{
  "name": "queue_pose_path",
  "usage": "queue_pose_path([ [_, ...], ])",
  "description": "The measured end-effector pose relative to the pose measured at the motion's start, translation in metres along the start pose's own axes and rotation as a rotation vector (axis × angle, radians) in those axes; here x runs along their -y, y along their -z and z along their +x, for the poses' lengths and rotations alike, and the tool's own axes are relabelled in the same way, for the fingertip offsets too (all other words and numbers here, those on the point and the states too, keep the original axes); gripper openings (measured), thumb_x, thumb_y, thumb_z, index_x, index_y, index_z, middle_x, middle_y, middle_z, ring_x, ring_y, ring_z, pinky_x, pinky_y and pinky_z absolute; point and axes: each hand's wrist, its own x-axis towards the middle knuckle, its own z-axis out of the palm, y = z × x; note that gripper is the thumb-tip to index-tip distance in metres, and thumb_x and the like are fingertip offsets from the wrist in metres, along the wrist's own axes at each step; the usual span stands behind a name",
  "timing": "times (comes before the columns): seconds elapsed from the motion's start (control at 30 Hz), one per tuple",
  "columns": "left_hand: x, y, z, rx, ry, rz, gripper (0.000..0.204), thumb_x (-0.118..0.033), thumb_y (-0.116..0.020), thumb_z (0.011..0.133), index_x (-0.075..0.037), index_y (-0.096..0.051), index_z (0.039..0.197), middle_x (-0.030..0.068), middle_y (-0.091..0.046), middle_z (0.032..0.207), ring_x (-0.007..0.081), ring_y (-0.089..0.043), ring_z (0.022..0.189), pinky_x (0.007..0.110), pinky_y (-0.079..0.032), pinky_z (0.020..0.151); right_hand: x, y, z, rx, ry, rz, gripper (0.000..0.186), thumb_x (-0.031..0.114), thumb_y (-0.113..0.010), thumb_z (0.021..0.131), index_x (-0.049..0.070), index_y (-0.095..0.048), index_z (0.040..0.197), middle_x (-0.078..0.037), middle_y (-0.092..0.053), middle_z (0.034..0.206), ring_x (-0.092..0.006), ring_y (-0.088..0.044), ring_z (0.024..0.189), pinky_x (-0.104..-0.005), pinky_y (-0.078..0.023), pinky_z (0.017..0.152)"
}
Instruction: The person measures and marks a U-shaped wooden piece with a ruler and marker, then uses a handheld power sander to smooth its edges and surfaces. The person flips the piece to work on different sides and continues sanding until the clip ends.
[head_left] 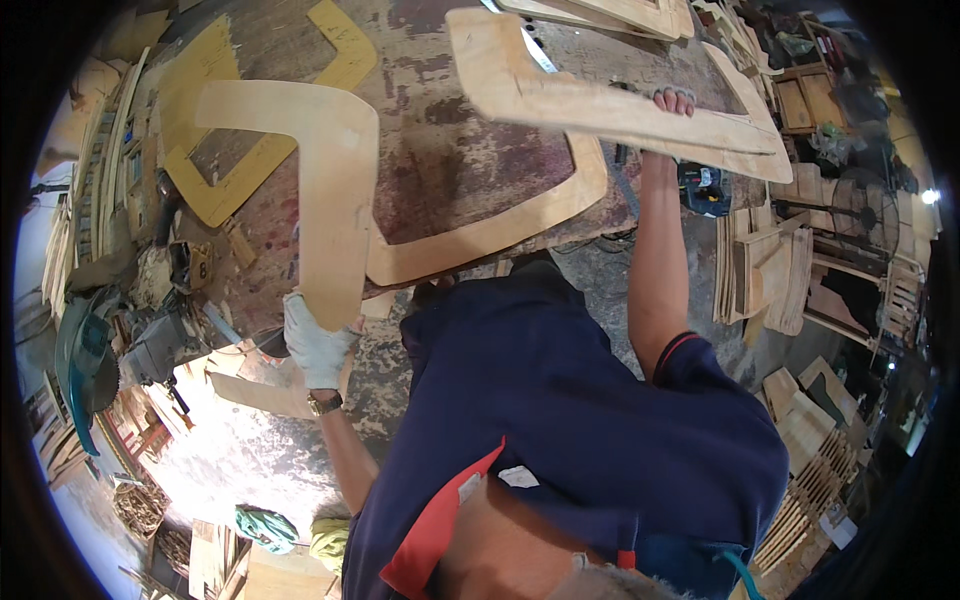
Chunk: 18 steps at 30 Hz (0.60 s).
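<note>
My left hand (316, 342), in a pale work glove, is closed round the lower end of an L-shaped wooden piece (338, 190). That piece reaches up over the workbench, its short arm pointing left across yellow templates (232, 190). On the right, the fingers of my right hand (673, 101) curl over the edge of a larger L-shaped wooden piece (580, 105); the palm is hidden beneath it. Between my hands, a curved, angled wooden piece (490, 232) lies along the near edge of the bench, partly covered by both held pieces.
The worn workbench (430, 170) has more cut wooden pieces (625, 14) at its far side. A dark blue power tool (704, 188) sits by my right forearm. Stacked wooden parts (765, 270) stand at right. A teal machine guard (82, 375) is at far left.
</note>
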Motion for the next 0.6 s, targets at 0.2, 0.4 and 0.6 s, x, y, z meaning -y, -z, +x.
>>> queue_pose_path([
  [0.2,-0.077,-0.057,-0.016,0.104,-0.045,0.110,0.081,-0.034,-0.097,0.059,-0.002,-0.056,0.122,0.0184,-0.060,0.114,0.0445,-0.061,0.108,0.052,-0.049,0.094,0.086,0.160,0.111,0.365,0.069,-0.145,0.023,0.032,-0.052,0.106,0.021,-0.073,0.101,-0.002,-0.067,0.097,-0.0220,-0.054,0.089,-0.0416,-0.044,0.085],
  [0.4,-0.129,-0.102,-0.006,0.196,-0.244,0.254,0.072,-0.038,-0.092,0.060,-0.003,-0.059,0.114,0.0170,-0.062,0.108,0.0399,-0.061,0.107,0.050,-0.048,0.093,0.103,0.146,0.108,-1.073,-0.232,-0.554,0.032,0.040,-0.051,0.108,0.013,-0.069,0.107,-0.008,-0.070,0.101,-0.0272,-0.063,0.092,-0.0450,-0.051,0.085],
  [0.6,-0.149,-0.141,0.032,0.320,-0.459,0.150,0.075,-0.036,-0.094,0.053,-0.004,-0.059,0.112,0.0170,-0.063,0.108,0.0385,-0.061,0.108,0.051,-0.047,0.096,0.058,0.049,-0.060,-1.278,-0.507,-0.681,0.039,0.037,-0.043,0.114,0.004,-0.062,0.122,-0.013,-0.070,0.103,-0.0279,-0.067,0.087,-0.0419,-0.055,0.077],
])
